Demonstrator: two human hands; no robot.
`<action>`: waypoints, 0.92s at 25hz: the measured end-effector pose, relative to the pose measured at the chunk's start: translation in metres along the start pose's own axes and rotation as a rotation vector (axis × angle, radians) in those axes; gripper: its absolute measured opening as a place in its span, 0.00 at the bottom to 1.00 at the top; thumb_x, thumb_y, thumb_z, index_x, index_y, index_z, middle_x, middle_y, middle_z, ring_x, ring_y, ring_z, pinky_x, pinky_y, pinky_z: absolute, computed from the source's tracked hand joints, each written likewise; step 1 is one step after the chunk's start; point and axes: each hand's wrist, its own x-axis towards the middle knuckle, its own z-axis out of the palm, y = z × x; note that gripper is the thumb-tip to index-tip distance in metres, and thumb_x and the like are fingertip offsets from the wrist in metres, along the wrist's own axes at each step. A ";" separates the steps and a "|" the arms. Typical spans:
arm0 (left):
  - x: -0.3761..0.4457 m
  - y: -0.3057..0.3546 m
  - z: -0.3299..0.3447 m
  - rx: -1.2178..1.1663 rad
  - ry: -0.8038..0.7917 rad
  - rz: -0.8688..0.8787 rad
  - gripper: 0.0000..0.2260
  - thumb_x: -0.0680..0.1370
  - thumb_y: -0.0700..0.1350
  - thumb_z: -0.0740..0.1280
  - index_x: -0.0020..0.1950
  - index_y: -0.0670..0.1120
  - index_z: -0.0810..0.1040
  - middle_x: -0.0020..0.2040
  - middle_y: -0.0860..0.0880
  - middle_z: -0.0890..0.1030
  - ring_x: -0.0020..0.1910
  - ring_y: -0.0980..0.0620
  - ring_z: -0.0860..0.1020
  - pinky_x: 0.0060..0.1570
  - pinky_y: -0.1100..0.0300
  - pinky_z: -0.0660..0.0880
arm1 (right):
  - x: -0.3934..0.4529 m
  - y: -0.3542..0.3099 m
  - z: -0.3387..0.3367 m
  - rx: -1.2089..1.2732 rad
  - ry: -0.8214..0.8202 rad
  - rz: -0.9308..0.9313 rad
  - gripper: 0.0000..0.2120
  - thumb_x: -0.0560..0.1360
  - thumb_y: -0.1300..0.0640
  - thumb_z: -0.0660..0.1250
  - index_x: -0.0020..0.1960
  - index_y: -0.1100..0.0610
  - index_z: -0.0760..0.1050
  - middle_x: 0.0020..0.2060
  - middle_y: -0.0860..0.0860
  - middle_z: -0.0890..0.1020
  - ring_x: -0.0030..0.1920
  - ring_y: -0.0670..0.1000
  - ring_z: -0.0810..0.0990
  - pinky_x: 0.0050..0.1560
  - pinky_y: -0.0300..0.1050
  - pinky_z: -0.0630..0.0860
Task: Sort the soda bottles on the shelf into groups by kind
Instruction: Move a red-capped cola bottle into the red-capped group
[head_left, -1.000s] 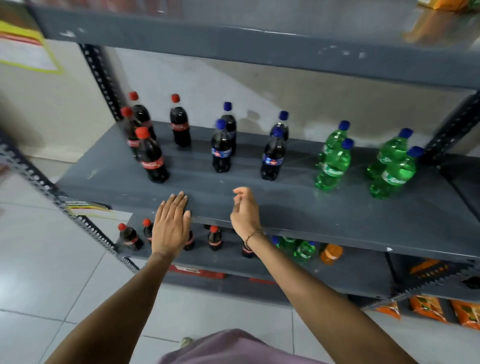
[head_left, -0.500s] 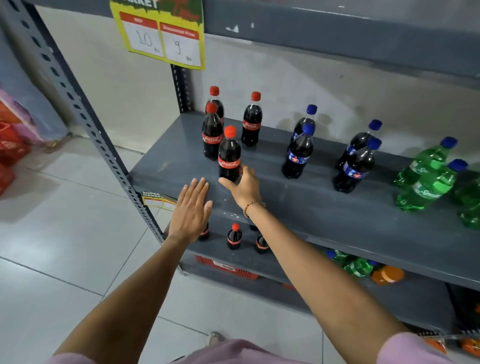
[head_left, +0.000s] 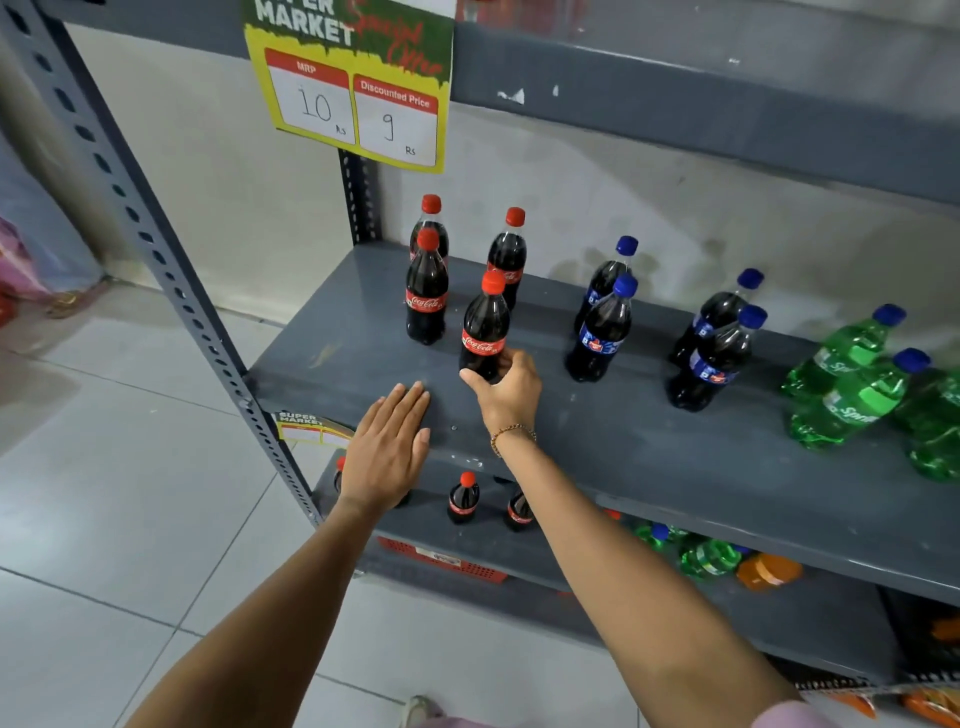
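Cola bottle (head_left: 484, 332) at the shelf (head_left: 649, 447) front, right hand (head_left: 506, 389) gripping its base; left hand (head_left: 387, 452) flat, fingers spread.

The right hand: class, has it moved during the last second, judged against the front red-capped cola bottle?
Yes. The right hand has gone from the shelf's front edge leftward and deeper in, and now grips the base of the front red-capped cola bottle.

Hiding base of front cola bottle (head_left: 485, 332) behind right hand (head_left: 506, 392). Covering lower-shelf bottle (head_left: 340, 472) with left hand (head_left: 387, 449). Cutting off green bottles (head_left: 935, 426) at right edge, price sign (head_left: 349, 78) at top. Blurring pink bag (head_left: 21, 260) at left edge beyond telling.
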 end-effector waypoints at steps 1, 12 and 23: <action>0.001 0.000 0.001 -0.004 0.003 0.005 0.24 0.82 0.52 0.46 0.70 0.41 0.69 0.70 0.45 0.71 0.71 0.46 0.66 0.71 0.52 0.58 | 0.006 -0.002 -0.001 0.006 0.004 0.019 0.21 0.62 0.53 0.77 0.48 0.59 0.73 0.49 0.57 0.79 0.48 0.56 0.79 0.51 0.53 0.78; 0.008 0.006 -0.003 -0.031 0.062 -0.018 0.20 0.81 0.50 0.51 0.65 0.43 0.74 0.65 0.46 0.76 0.67 0.45 0.72 0.64 0.53 0.65 | 0.046 -0.007 0.007 0.028 0.069 0.124 0.22 0.58 0.55 0.79 0.45 0.61 0.72 0.47 0.58 0.80 0.45 0.55 0.79 0.43 0.43 0.73; 0.125 -0.012 -0.021 -0.745 -0.117 -0.601 0.39 0.71 0.48 0.73 0.75 0.43 0.56 0.74 0.45 0.65 0.72 0.47 0.63 0.69 0.54 0.61 | 0.051 0.004 0.004 0.047 0.061 0.101 0.21 0.58 0.57 0.79 0.43 0.58 0.70 0.45 0.58 0.81 0.44 0.54 0.79 0.44 0.43 0.75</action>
